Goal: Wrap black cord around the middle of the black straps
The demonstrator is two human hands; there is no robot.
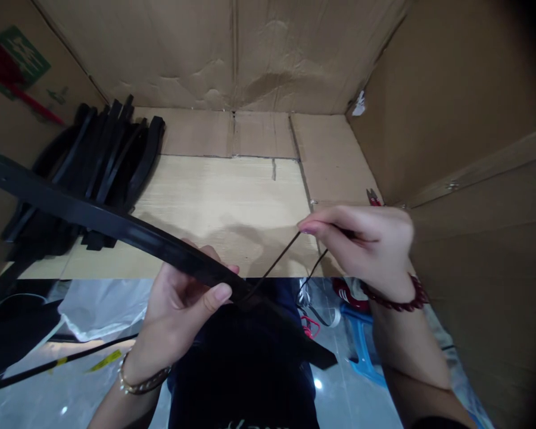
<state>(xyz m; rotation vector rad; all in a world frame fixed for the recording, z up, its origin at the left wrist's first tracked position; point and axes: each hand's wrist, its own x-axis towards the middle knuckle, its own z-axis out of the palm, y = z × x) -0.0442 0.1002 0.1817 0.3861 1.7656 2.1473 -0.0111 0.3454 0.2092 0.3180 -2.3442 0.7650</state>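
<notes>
Rather precarious: left hand (pixel 178 304) curled around a black strip (pixel 116 223), right hand (pixel 366 244) pinched closed on a thin black cord (pixel 279 262) running down to the strip's end. Main risk: cord slipping from the pinch or snagging under too hard a pull; also the long strip swinging into nearby things. Just past the right hand, red-handled snips (pixel 374 198), partly hidden and easily knocked. Farther off, more black strips (pixel 93 161) heaped on a pale board (pixel 183 202), against the left side of a cardboard box (pixel 473 107), its right wall crowding the right forearm.
</notes>
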